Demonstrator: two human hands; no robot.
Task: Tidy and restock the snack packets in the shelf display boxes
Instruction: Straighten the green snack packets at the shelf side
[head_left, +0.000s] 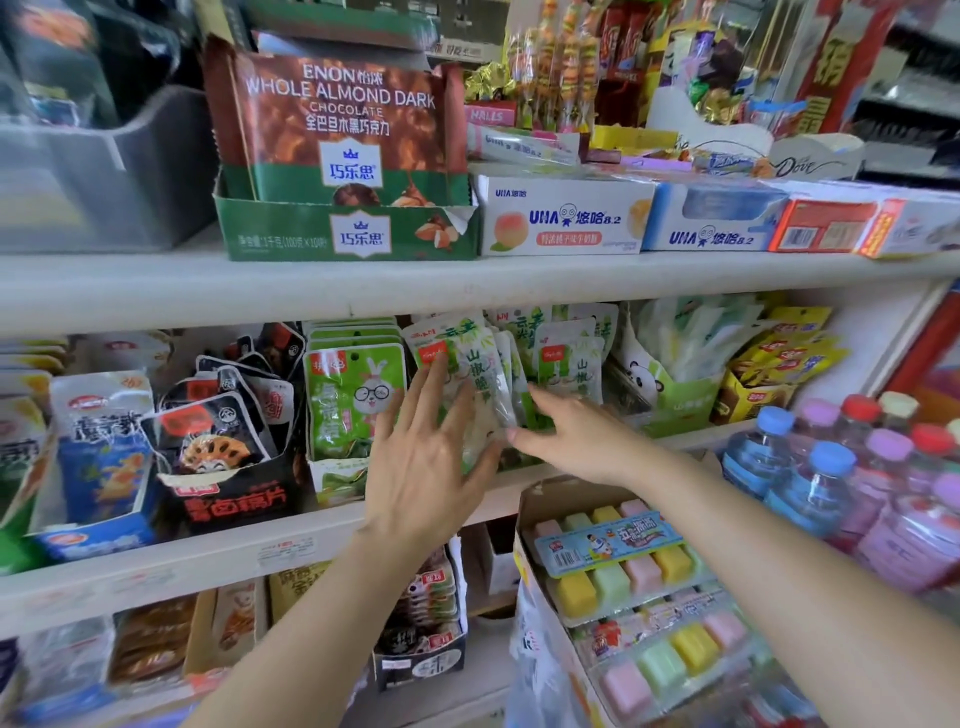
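2 hands meet at the white-and-green snack packets (483, 374), which stand bunched and leaning just right of the green rabbit packets (353, 395). The left hand (431, 462), also just right of the rabbit packets, has its fingers straight and spread, flat against the front packet. The right hand (582, 431), farther right, reaches in from the side and touches the bunch; whether it pinches a packet cannot be told. Black lotus-root packets (218, 431) stand left of the rabbit packets.

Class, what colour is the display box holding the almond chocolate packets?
The display box is green; head view.
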